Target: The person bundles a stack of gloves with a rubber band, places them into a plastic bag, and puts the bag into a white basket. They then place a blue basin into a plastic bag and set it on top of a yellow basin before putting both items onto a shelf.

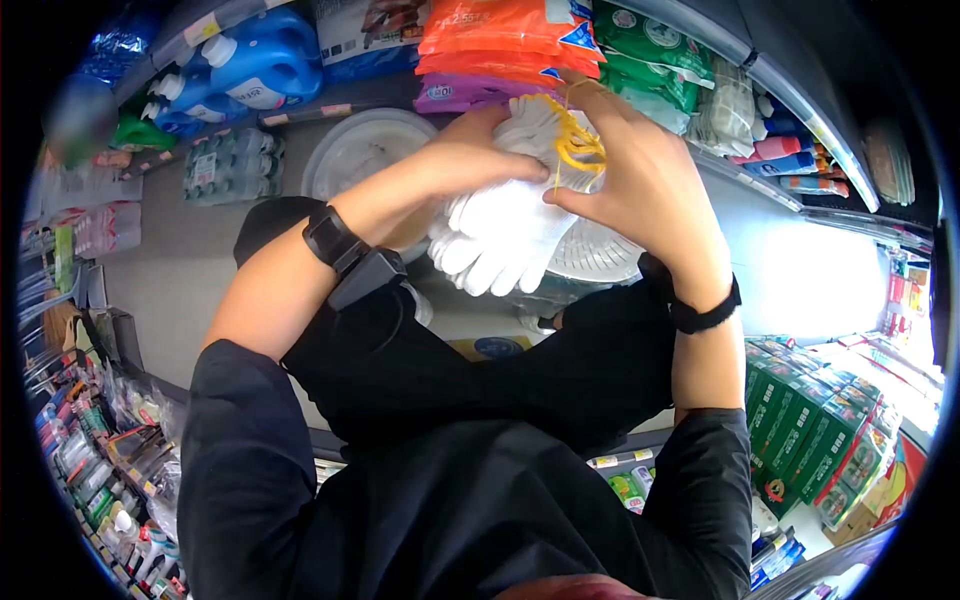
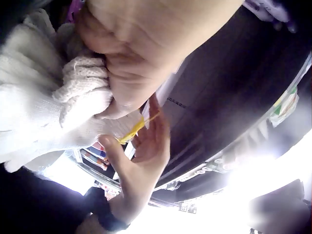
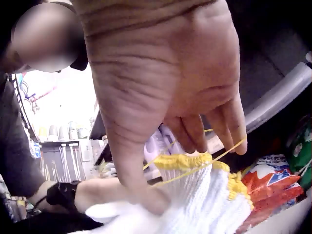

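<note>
A thick bundle of white knitted gloves with yellow cuffs (image 1: 505,235) is hanging between two bare hands; the left hand (image 1: 470,155) is gripping it, and the right hand (image 1: 640,155) is holding fingers and thumb apart, stretching a thin yellow elastic band (image 3: 229,150) at the cuffs. Banding or unbanding is apparently underway; the next move is probably calling for a wide, controlled loop

We list one bundle of white knitted gloves (image 2: 34,105), held in the left hand (image 2: 134,56); one thin yellow strand (image 2: 132,133), stretched to the right hand (image 2: 142,158); one black band (image 2: 105,210) round the right wrist.
</note>
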The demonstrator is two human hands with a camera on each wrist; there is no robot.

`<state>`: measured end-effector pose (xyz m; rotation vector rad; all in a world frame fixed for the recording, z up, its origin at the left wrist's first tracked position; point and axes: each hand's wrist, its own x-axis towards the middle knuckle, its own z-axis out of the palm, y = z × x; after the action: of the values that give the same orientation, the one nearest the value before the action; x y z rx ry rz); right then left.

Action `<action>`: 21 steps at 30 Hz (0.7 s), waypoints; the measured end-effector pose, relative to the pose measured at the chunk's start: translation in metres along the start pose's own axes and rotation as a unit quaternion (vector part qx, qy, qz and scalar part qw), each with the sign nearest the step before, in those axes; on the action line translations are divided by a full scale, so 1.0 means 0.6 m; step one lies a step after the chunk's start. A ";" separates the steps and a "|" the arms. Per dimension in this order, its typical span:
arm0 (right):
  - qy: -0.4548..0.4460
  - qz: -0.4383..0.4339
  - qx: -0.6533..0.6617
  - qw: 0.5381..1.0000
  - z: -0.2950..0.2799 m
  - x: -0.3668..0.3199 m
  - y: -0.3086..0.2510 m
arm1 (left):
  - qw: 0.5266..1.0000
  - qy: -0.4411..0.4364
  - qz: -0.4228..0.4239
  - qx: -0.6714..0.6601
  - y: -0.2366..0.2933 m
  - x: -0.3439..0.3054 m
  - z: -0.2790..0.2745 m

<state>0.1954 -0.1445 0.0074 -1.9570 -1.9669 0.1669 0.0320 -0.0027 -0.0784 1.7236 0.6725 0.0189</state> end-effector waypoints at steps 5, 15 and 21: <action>-0.061 0.018 -0.002 0.998 -0.004 -0.002 -0.012 | 0.999 -0.033 -0.007 -0.013 -0.002 0.004 0.005; -0.012 0.024 -0.051 0.998 -0.006 -0.017 0.002 | 0.998 -0.027 -0.045 -0.032 -0.027 0.013 0.007; -0.032 -0.016 -0.071 0.997 0.046 -0.017 -0.004 | 0.996 -0.040 -0.047 0.064 0.010 -0.004 0.014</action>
<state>0.1840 -0.1501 -0.0191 -2.0293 -2.1021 0.0846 0.0356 -0.0120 -0.0747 1.8035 0.7084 -0.1617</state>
